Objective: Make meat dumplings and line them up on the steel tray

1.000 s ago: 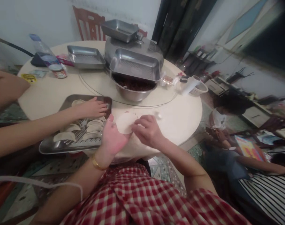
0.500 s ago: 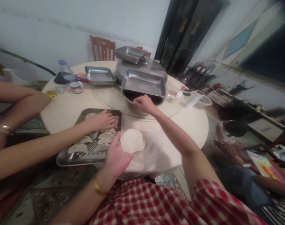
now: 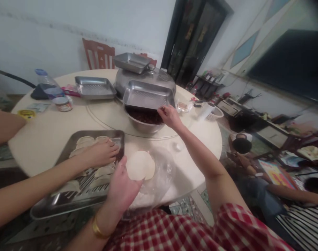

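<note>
My left hand [image 3: 122,188] holds a round white dough wrapper [image 3: 140,169] flat on its fingers, just above the near table edge. My right hand [image 3: 170,116] reaches forward to the rim of a metal bowl of dark filling [image 3: 144,120]; its fingers are curled at the rim and what they grip is hidden. A steel tray [image 3: 148,96] rests tilted on top of that bowl. Left of my hand, a metal tray with folded dumplings [image 3: 80,174] lies on the table, and another person's hand [image 3: 101,155] rests on it.
The round cream table [image 3: 44,136] also carries a second steel tray [image 3: 95,87], a big lidded pot [image 3: 145,78] with a small tray on top, a water bottle [image 3: 47,85], a jar and a white basket [image 3: 213,112]. People sit on the floor at right.
My right hand left the wrapper and reached out to the filling bowl. My left hand kept the wrapper. The view shifted up and left.
</note>
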`<state>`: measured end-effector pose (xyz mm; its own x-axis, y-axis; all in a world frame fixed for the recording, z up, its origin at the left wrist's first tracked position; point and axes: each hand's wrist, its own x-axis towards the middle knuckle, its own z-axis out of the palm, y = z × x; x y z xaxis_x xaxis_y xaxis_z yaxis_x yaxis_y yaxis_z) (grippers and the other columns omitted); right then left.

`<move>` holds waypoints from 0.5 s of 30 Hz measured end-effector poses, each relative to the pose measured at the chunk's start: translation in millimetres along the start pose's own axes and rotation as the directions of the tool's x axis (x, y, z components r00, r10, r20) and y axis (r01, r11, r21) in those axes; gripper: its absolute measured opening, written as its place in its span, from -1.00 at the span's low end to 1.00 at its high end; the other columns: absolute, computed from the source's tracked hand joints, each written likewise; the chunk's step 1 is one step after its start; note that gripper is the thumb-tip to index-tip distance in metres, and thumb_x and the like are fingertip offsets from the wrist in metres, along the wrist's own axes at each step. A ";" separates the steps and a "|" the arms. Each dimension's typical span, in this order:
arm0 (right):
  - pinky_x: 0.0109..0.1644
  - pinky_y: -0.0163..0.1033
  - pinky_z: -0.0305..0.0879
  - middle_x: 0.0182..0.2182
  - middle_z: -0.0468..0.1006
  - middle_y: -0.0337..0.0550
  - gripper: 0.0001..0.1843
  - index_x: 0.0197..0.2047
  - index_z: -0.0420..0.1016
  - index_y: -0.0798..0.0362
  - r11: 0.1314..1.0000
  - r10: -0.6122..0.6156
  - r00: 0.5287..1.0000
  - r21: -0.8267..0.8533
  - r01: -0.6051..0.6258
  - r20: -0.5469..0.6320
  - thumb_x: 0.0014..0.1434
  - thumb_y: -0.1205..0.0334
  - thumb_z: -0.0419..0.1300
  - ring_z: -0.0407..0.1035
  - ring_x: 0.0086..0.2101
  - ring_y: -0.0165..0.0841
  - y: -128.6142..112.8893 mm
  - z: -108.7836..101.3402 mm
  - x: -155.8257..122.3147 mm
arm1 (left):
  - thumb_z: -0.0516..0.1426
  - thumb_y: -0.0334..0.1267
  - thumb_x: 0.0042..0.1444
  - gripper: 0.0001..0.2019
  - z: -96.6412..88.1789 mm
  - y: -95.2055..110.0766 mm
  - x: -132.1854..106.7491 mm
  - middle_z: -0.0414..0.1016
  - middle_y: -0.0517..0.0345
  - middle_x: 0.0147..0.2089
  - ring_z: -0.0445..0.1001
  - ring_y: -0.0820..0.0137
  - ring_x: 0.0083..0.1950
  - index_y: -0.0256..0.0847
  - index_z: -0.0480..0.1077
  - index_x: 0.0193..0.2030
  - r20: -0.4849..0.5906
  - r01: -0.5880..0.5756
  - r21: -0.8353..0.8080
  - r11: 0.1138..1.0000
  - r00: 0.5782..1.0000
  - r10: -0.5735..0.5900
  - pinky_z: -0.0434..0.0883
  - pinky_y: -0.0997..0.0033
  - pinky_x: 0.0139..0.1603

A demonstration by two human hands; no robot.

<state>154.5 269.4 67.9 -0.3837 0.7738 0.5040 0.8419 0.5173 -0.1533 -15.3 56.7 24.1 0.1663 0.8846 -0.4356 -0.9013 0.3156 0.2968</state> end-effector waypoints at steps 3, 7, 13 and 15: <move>-0.13 -0.23 0.21 -0.36 0.58 -0.10 -0.71 -0.15 0.56 0.08 0.995 -0.075 0.996 0.059 0.078 -0.047 0.35 0.23 0.01 0.33 -0.25 -0.26 6.1 3.8 -2.3 | -0.08 -0.17 0.35 -0.48 -1.3 -1.3 5.4 0.61 -0.16 0.02 0.54 0.15 0.12 -0.35 0.18 0.38 0.031 0.008 -0.001 1.000 0.999 -0.008 0.36 0.04 0.27; -0.05 -0.20 0.18 -0.28 0.62 -0.05 -0.66 -0.12 0.56 0.10 0.978 -0.206 0.977 0.044 0.203 0.060 0.39 0.22 -0.04 0.34 -0.28 -0.28 6.7 15.1 0.8 | -0.11 -0.21 0.36 -0.51 -5.9 -2.5 11.1 0.62 -0.09 0.02 0.56 0.20 0.10 -0.25 0.19 0.38 0.013 -0.014 -0.004 1.000 1.000 0.014 0.39 0.09 0.25; 0.02 -0.22 0.14 -0.33 0.61 -0.05 -0.62 -0.23 0.59 0.09 0.976 -0.215 0.956 0.060 0.207 0.199 0.38 0.29 -0.07 0.38 -0.28 -0.30 3.8 18.1 5.6 | -0.11 -0.19 0.36 -0.51 -2.9 -0.5 12.3 0.63 -0.16 -0.02 0.58 0.15 0.05 -0.34 0.24 0.34 -0.019 -0.024 0.033 0.999 1.000 0.024 0.42 0.04 0.21; -0.02 -0.22 0.16 -0.37 0.60 -0.06 -0.62 -0.25 0.59 0.09 0.981 -0.194 0.955 0.073 0.182 0.224 0.36 0.32 -0.06 0.37 -0.28 -0.28 3.4 17.2 5.3 | -0.09 -0.21 0.35 -0.51 0.3 0.5 11.1 0.63 -0.18 -0.02 0.58 0.14 0.05 -0.38 0.24 0.34 -0.043 -0.018 0.053 0.998 0.999 0.020 0.42 0.03 0.21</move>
<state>148.8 281.6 55.5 -0.6146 0.7207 0.3208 0.7280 0.6748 -0.1210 -13.8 66.7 19.6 0.1305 0.8752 -0.4658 -0.8816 0.3174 0.3493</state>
